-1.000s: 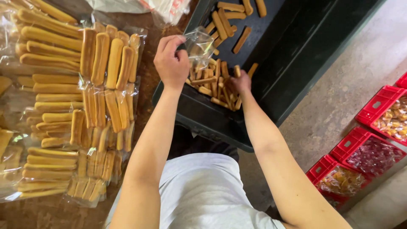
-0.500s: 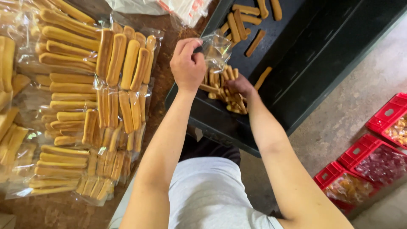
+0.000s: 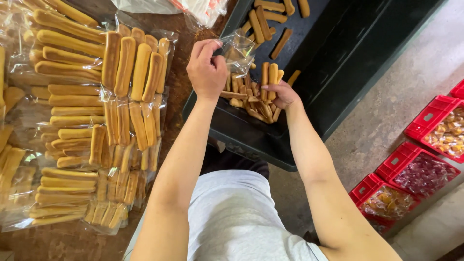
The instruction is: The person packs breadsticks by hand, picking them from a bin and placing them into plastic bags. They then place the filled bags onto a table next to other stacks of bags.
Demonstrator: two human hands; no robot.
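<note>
Head view | left hand (image 3: 207, 72) pinching clear bag (image 3: 239, 48) | right hand (image 3: 280, 94) gripping biscuit sticks (image 3: 270, 75)

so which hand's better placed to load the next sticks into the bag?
Right, probably. The right hand already grips a bunch of biscuit sticks over the black tray, beside the clear bag, which the left hand holds up.

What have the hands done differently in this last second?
The right hand has gathered a bunch of biscuit sticks off the black tray and stood them upright. The left hand still holds the clear bag open. The packed bags lie unmoved.
</note>
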